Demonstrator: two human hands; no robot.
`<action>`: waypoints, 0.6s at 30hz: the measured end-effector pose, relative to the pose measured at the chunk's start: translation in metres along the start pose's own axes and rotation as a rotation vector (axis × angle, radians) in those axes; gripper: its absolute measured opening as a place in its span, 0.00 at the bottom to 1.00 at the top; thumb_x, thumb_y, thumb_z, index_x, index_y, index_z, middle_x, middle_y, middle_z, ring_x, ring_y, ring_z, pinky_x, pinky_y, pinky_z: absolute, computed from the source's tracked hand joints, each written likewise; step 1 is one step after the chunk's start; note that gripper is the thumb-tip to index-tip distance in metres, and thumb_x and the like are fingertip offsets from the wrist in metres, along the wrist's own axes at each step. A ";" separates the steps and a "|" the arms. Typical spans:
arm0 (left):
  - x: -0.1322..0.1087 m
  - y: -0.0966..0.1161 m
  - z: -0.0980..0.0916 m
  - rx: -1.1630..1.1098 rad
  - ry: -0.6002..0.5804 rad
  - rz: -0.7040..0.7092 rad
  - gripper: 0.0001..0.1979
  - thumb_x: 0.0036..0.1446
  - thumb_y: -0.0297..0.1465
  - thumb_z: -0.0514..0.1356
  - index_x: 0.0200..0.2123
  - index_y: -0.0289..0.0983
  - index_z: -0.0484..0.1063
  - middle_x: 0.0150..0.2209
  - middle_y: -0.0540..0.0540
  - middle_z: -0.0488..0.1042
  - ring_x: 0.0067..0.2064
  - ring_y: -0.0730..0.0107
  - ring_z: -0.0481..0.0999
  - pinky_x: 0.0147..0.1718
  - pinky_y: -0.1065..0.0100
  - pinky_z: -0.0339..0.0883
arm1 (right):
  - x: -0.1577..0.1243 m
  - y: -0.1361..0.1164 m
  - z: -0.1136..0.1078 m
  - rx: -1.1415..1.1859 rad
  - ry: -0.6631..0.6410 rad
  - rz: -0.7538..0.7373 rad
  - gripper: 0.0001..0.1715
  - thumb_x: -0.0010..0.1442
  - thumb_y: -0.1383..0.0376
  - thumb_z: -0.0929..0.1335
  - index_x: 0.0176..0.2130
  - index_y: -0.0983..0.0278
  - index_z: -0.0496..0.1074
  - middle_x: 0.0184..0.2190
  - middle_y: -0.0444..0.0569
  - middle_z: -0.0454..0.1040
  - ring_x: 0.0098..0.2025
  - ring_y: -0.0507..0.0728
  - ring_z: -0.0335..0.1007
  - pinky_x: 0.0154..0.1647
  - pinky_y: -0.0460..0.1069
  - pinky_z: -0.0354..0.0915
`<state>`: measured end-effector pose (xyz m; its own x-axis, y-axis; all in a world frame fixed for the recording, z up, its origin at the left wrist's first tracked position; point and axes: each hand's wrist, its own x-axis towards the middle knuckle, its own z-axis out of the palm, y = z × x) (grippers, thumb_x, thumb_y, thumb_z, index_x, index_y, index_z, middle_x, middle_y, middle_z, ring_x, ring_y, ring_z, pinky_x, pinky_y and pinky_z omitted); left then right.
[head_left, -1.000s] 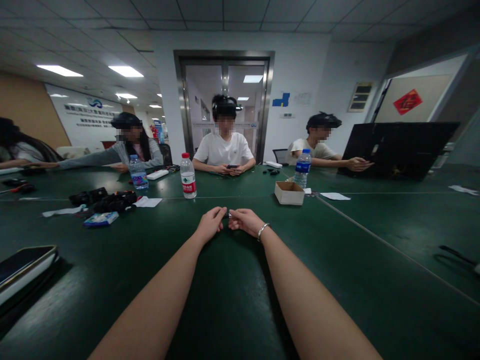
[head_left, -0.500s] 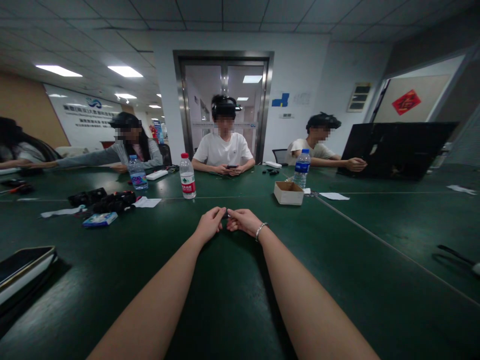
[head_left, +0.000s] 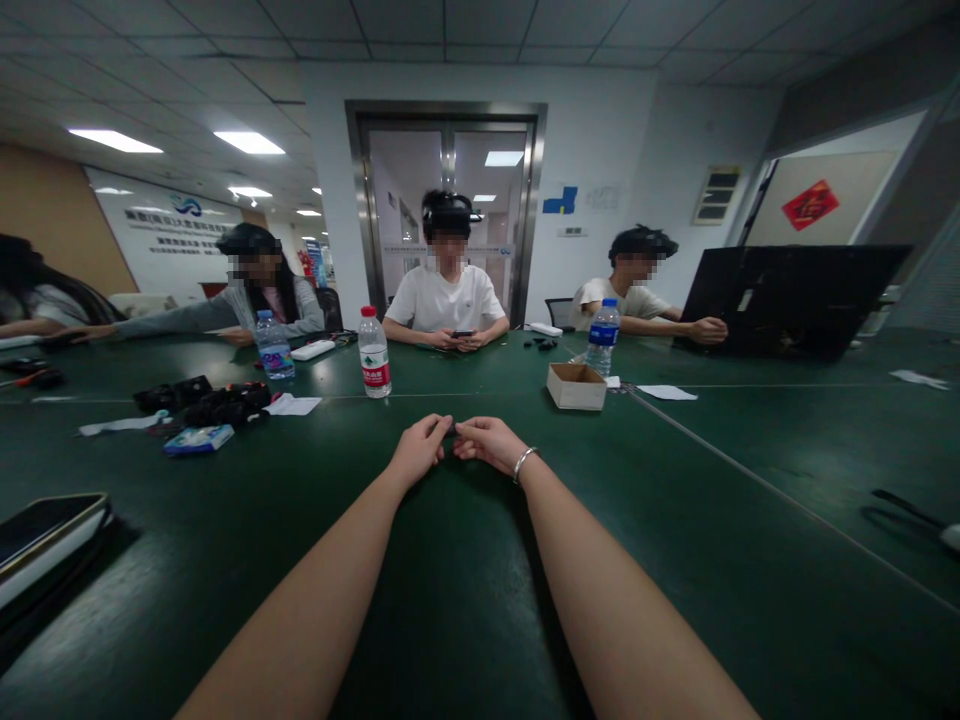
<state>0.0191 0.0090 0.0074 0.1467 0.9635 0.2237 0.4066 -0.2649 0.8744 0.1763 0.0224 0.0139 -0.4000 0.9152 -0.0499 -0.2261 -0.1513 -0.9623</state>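
Both my arms stretch forward over a dark green table (head_left: 465,600). My left hand (head_left: 418,448) and my right hand (head_left: 486,440) meet fingertip to fingertip near the table's middle. Each hand's fingers are curled and pinched together on a tiny dark object between them, too small to name. A silver bracelet (head_left: 523,461) circles my right wrist. A small open cardboard box (head_left: 576,386) stands beyond my right hand. A water bottle with a red label (head_left: 374,354) stands beyond my left hand.
Three people sit across the table, one holding a phone (head_left: 463,334). Two blue-label bottles (head_left: 604,338) (head_left: 274,346), black gear (head_left: 217,403), a blue packet (head_left: 199,440) and papers lie about. A phone (head_left: 45,525) lies at left, an open laptop (head_left: 795,298) at right.
Nothing has visibly changed; my hands stay pinched together in the same spot, and the view shifts only slightly.
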 end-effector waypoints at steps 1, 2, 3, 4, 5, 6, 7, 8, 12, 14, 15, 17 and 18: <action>0.000 0.000 0.000 -0.004 0.001 0.002 0.23 0.53 0.51 0.48 0.35 0.38 0.68 0.16 0.54 0.64 0.17 0.75 0.63 0.17 0.74 0.56 | 0.000 -0.001 0.001 0.002 -0.001 0.009 0.08 0.61 0.69 0.65 0.31 0.73 0.67 0.19 0.53 0.72 0.20 0.51 0.70 0.22 0.43 0.69; 0.001 0.000 0.001 -0.008 0.003 0.006 0.23 0.53 0.51 0.48 0.34 0.38 0.68 0.16 0.54 0.64 0.17 0.75 0.63 0.17 0.74 0.56 | -0.001 -0.001 0.001 -0.002 0.002 0.016 0.10 0.62 0.68 0.65 0.30 0.73 0.67 0.19 0.53 0.72 0.19 0.51 0.70 0.21 0.43 0.69; 0.001 -0.001 0.001 -0.010 0.005 0.010 0.23 0.53 0.51 0.48 0.34 0.38 0.68 0.16 0.54 0.64 0.17 0.76 0.63 0.17 0.75 0.56 | 0.000 -0.001 0.002 -0.013 0.006 0.019 0.12 0.62 0.66 0.64 0.30 0.73 0.67 0.19 0.53 0.71 0.19 0.51 0.69 0.20 0.43 0.69; 0.001 -0.001 0.002 -0.013 0.007 0.014 0.23 0.53 0.51 0.48 0.33 0.38 0.68 0.15 0.54 0.64 0.17 0.76 0.63 0.17 0.75 0.56 | 0.000 -0.001 0.002 -0.029 0.009 0.019 0.13 0.62 0.66 0.64 0.29 0.73 0.67 0.18 0.53 0.71 0.18 0.51 0.69 0.20 0.43 0.68; 0.001 -0.001 0.002 -0.013 0.009 0.018 0.23 0.53 0.51 0.48 0.33 0.38 0.67 0.15 0.54 0.64 0.17 0.76 0.63 0.17 0.75 0.56 | 0.001 0.000 0.002 -0.047 0.011 0.019 0.14 0.62 0.66 0.64 0.28 0.73 0.67 0.18 0.52 0.71 0.18 0.51 0.69 0.19 0.42 0.68; 0.001 -0.002 0.002 -0.013 0.007 0.021 0.23 0.53 0.51 0.48 0.32 0.38 0.67 0.16 0.54 0.64 0.17 0.76 0.63 0.18 0.75 0.56 | 0.002 0.000 0.002 -0.061 0.014 0.018 0.14 0.62 0.67 0.64 0.27 0.73 0.67 0.18 0.52 0.71 0.18 0.51 0.69 0.19 0.42 0.68; 0.001 -0.002 0.002 -0.010 0.006 0.024 0.23 0.53 0.51 0.48 0.33 0.38 0.67 0.16 0.54 0.64 0.17 0.76 0.63 0.18 0.75 0.56 | 0.003 0.001 0.002 -0.070 0.015 0.017 0.14 0.62 0.68 0.64 0.27 0.73 0.67 0.18 0.52 0.71 0.18 0.51 0.69 0.19 0.42 0.68; 0.001 -0.002 0.002 -0.004 0.005 0.025 0.23 0.53 0.51 0.48 0.33 0.38 0.68 0.16 0.54 0.64 0.17 0.76 0.63 0.18 0.75 0.56 | 0.003 0.001 0.002 -0.072 0.014 0.018 0.14 0.62 0.69 0.63 0.26 0.73 0.67 0.18 0.52 0.71 0.18 0.51 0.69 0.20 0.42 0.68; -0.001 0.000 0.000 0.021 0.002 0.021 0.23 0.53 0.51 0.48 0.34 0.38 0.68 0.16 0.54 0.64 0.17 0.75 0.63 0.18 0.74 0.56 | 0.004 0.002 0.001 -0.057 0.015 0.012 0.11 0.62 0.72 0.63 0.27 0.73 0.67 0.18 0.52 0.72 0.19 0.50 0.69 0.21 0.42 0.69; -0.001 0.001 0.000 0.029 0.000 0.018 0.24 0.53 0.51 0.48 0.34 0.37 0.68 0.17 0.54 0.65 0.18 0.75 0.64 0.19 0.74 0.56 | 0.002 0.001 0.001 -0.045 0.017 0.008 0.09 0.61 0.73 0.64 0.28 0.73 0.67 0.18 0.51 0.72 0.19 0.50 0.70 0.22 0.42 0.69; -0.002 0.002 0.000 0.033 0.001 0.017 0.24 0.53 0.51 0.47 0.34 0.37 0.68 0.17 0.54 0.65 0.18 0.75 0.64 0.19 0.74 0.56 | 0.001 0.001 0.000 -0.040 0.019 0.007 0.08 0.60 0.74 0.65 0.28 0.73 0.67 0.19 0.51 0.72 0.20 0.50 0.70 0.23 0.42 0.69; -0.002 0.002 0.000 0.037 0.005 0.011 0.24 0.53 0.51 0.47 0.34 0.37 0.68 0.17 0.53 0.65 0.18 0.75 0.64 0.19 0.74 0.56 | -0.001 0.000 0.000 -0.029 0.025 0.003 0.06 0.59 0.74 0.66 0.29 0.73 0.67 0.19 0.50 0.72 0.21 0.50 0.70 0.23 0.42 0.69; -0.002 0.002 0.000 0.036 0.008 0.007 0.24 0.53 0.51 0.47 0.34 0.37 0.68 0.17 0.53 0.65 0.18 0.75 0.63 0.19 0.74 0.56 | -0.002 -0.001 0.001 -0.023 0.024 0.001 0.05 0.58 0.74 0.66 0.29 0.73 0.67 0.19 0.50 0.72 0.21 0.50 0.70 0.23 0.42 0.69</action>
<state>0.0201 0.0066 0.0089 0.1430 0.9618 0.2333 0.4381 -0.2729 0.8565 0.1765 0.0209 0.0148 -0.3783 0.9240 -0.0568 -0.2054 -0.1436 -0.9681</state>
